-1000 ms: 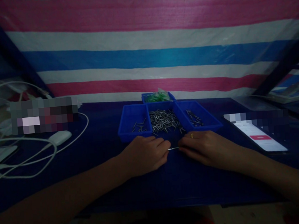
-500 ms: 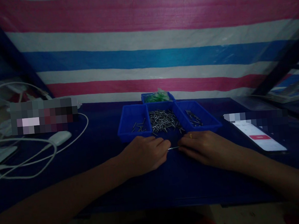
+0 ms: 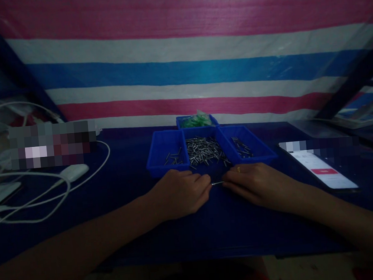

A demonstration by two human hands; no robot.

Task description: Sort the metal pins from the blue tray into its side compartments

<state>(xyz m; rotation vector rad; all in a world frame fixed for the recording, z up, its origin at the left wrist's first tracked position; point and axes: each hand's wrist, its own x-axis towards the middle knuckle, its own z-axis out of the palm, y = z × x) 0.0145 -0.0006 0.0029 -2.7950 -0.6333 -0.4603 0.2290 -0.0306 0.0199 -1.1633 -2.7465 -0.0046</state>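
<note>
A thin, shiny metal pin [image 3: 217,183] spans the small gap between my two hands, low over the blue table. My left hand [image 3: 184,193] is closed with its fingertips pinched on the left end of the pin. From the other side, my right hand [image 3: 253,182], with a ring on one finger, pinches the right end. Just beyond the hands, a middle blue bin holds a heap of similar metal pins [image 3: 205,150]. The left blue bin [image 3: 167,141] has several pins in it, and so does the right blue bin [image 3: 255,145].
Behind the heap, another blue bin holds green items in clear plastic [image 3: 198,120]. A lit phone [image 3: 331,171] lies on the right. White cables [image 3: 68,189] and a white adapter [image 3: 75,172] spread over the left side. Striped sheeting [image 3: 200,73] hangs behind the table [image 3: 214,237].
Both hands have hardly moved and still grip the pin. My left fingertips have shifted very slightly, and the pin sits a touch higher.
</note>
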